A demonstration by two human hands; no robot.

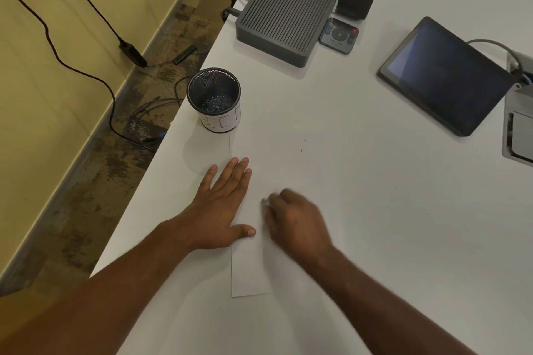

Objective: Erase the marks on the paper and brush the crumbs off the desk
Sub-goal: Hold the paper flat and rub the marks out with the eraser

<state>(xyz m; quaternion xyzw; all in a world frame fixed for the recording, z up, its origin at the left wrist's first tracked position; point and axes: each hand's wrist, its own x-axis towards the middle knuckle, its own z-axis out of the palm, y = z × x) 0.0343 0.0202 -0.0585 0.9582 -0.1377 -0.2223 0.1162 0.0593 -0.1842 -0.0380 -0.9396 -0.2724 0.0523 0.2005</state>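
White surface (375, 210) fills most of the view; we note a carpeted floor (121, 167) with loose cables beyond its left edge. We see the paper (251, 268), a white sheet, lying flat on the surface under both hands, its near-left corner showing toward the body.

Left hand (222, 204): forearm reaches in from the lower left, palm down, fingers straight and slightly spread, thumb out to the side. It rests flat across the left edge of the paper, partly on the sheet and partly on the bare surface.

Right hand (294, 219): forearm comes in from the lower right, knuckles up, fingers curled down onto the paper just right of the left thumb. It is motion-blurred. A small greyish shape sits at the fingertips; we cannot tell what it is, nor how firmly it is held.

Beyond the right hand, a few dark crumbs (303, 145) lie on the surface. Beyond the left hand stands a black mesh cup (214, 99), near the surface edge. Farther off we log a ribbed grey box (285, 14) and, far right, a dark tablet (444, 75).
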